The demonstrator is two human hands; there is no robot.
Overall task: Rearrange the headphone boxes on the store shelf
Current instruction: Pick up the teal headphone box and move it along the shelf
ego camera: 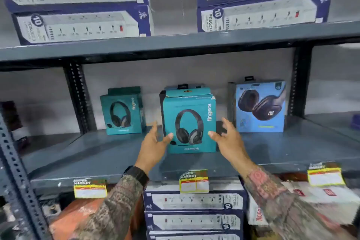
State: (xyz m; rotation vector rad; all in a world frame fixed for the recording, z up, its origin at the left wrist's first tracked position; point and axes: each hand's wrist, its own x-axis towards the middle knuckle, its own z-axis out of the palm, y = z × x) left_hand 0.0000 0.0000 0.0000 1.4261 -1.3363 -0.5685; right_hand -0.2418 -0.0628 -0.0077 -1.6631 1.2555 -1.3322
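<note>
On the middle shelf: a grey metal store shelf (97, 154) carries three headphone boxes standing upright in a row.
Centre box: a teal cardboard headphone box (190, 124) printed with black over-ear headphones stands nearest the front edge, with more teal packaging right behind it.
Left box: a smaller-looking teal headphone box (122, 115) stands further back, well apart from the centre one.
Right box: a light blue headphone box (260, 106) stands beside the right upright.
Left hand (155, 142): fingers spread and loose, thumb tip at the centre box's left edge; gripping nothing.
Right hand (227, 136): fingers likewise spread, thumb tip at the box's right edge; whether it touches cannot be told.
Shelf edge: yellow price tags (193, 181) hang from the front lip.
Above and below: navy-and-white power strip boxes (78, 6) lie stacked.
</note>
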